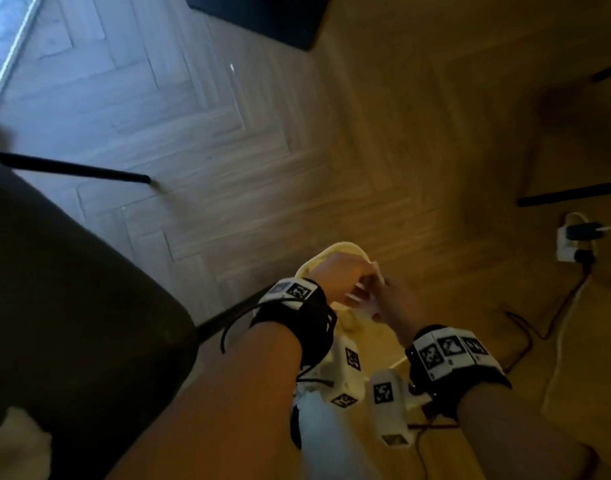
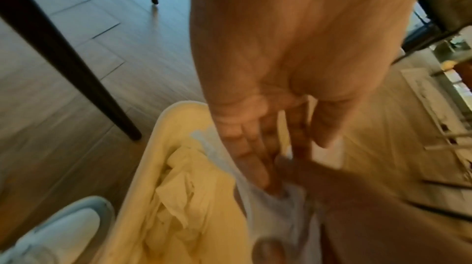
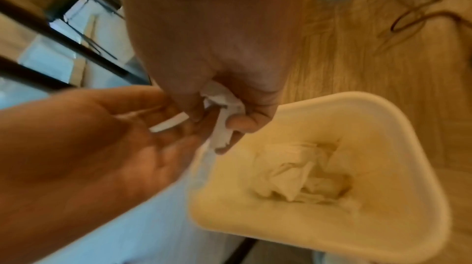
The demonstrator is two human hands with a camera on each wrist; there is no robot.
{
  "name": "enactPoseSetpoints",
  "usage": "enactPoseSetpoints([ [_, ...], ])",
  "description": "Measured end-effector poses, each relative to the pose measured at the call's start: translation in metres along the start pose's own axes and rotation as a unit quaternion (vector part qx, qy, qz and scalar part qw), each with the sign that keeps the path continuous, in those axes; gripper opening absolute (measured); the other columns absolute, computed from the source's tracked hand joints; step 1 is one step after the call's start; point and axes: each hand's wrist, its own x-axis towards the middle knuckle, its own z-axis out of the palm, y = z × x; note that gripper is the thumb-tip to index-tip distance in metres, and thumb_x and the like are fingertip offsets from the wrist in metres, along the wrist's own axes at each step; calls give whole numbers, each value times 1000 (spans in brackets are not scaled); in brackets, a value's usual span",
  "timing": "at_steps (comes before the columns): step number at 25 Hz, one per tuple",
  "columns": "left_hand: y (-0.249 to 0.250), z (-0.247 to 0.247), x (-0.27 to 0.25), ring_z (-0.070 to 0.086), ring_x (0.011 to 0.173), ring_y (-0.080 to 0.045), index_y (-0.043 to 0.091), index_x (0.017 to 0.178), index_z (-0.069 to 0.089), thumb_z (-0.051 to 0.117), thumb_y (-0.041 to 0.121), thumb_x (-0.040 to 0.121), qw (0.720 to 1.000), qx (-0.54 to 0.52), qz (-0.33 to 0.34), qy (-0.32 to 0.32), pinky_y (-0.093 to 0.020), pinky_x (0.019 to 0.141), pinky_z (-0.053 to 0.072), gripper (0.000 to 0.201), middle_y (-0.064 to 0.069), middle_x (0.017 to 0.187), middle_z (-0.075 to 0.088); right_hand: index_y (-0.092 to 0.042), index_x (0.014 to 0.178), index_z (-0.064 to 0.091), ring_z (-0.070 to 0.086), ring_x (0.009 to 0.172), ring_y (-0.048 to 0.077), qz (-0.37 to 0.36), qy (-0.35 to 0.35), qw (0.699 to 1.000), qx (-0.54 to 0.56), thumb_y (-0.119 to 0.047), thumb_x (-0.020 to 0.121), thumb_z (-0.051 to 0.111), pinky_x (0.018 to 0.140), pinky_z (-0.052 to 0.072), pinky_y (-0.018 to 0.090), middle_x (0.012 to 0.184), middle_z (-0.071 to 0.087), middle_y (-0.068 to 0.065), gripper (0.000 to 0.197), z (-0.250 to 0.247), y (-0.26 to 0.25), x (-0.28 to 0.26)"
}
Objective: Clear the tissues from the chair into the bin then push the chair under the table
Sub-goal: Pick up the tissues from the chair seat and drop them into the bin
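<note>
A cream bin (image 1: 345, 244) stands on the wooden floor, and both hands hover over its mouth. My right hand (image 3: 219, 119) pinches a crumpled white tissue (image 3: 224, 102) between thumb and fingers. My left hand (image 3: 153, 119) reaches in from the left with straight fingers that touch this tissue. In the head view the left hand (image 1: 345, 271) and right hand (image 1: 387, 299) meet, blurred. Crumpled tissues (image 3: 293, 175) lie inside the bin (image 3: 383, 102). The dark chair seat (image 1: 72, 306) fills the lower left. A pale blurred patch (image 1: 16, 441) beside it cannot be identified.
Black chair legs (image 1: 72, 168) slant across the floor on the left, and another dark leg (image 1: 570, 194) stands at the right. A white power strip (image 1: 574, 240) with trailing cables lies right of the bin. A white shoe (image 2: 63, 232) stands beside the bin (image 2: 163, 119).
</note>
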Motion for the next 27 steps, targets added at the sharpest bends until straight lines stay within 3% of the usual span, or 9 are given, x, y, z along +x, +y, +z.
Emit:
enactPoseSetpoints([
  [3, -9, -35, -5, 67, 92, -30, 8, 109, 66, 48, 22, 93, 976, 186, 53, 101, -39, 81, 57, 27, -15, 103, 69, -6, 138, 42, 48, 121, 36, 77, 19, 978, -193, -14, 97, 44, 100, 41, 43, 141, 43, 21, 42, 11, 30, 26],
  [5, -10, -63, -19, 67, 88, -29, 5, 107, 66, 47, 21, 94, 969, 196, 75, 128, -38, 78, 56, 27, -14, 101, 69, -6, 143, 32, 49, 118, 42, 111, -10, 970, -217, -24, 92, 54, 98, 45, 53, 139, 43, 20, 58, 19, 42, 33],
  [8, -5, -99, -51, 54, 62, -17, 9, 95, 58, 44, 17, 97, 981, 113, 70, 138, -26, 52, 43, 16, -7, 82, 59, -15, 149, 20, 50, 117, 42, 129, -15, 950, -284, -35, 88, 58, 93, 49, 55, 145, 40, 17, 74, 32, 44, 24],
  [10, -3, -124, -79, 53, 63, -17, 11, 94, 56, 44, 17, 96, 975, 99, 89, 175, -24, 53, 41, 14, -8, 85, 58, -18, 148, 25, 50, 117, 40, 98, -14, 941, -324, -35, 90, 54, 93, 49, 53, 146, 40, 13, 67, 39, 38, 12],
  [14, -11, -156, -144, 64, 83, -17, 8, 113, 60, 44, 24, 98, 958, 138, 135, 211, -27, 72, 53, 27, -6, 101, 65, -13, 125, 54, 59, 102, 37, 8, -16, 940, -340, -33, 89, 53, 86, 53, 49, 104, 57, 13, 41, 51, 20, -9],
  [16, -23, -167, -180, 64, 86, -13, 15, 113, 59, 43, 29, 99, 950, 176, 145, 212, -25, 75, 52, 26, -1, 100, 65, -12, 115, 59, 61, 101, 36, -28, -28, 933, -357, -33, 87, 54, 84, 53, 48, 96, 58, 11, 35, 58, 5, -25],
  [20, -55, -188, -249, 64, 86, -7, 18, 115, 59, 42, 28, 99, 947, 182, 127, 233, -19, 74, 49, 25, 4, 97, 65, -15, 99, 60, 64, 98, 29, -109, -52, 930, -346, -31, 88, 54, 79, 50, 40, 98, 64, 9, 20, 90, -32, -61],
  [23, -80, -205, -286, 64, 84, -4, 21, 112, 61, 45, 28, 98, 940, 150, 120, 282, -19, 71, 47, 22, 8, 92, 65, -12, 109, 62, 62, 100, 23, -191, -82, 926, -314, -26, 91, 53, 82, 47, 34, 98, 61, 3, 24, 126, -65, -92],
  [27, -121, -232, -324, 62, 87, -12, 16, 108, 64, 50, 26, 95, 913, 161, 74, 367, -22, 73, 46, 21, -2, 97, 67, -17, 110, 59, 61, 90, 11, -273, -113, 920, -257, -27, 94, 50, 74, 49, 22, 103, 64, 1, 21, 175, -107, -147],
])
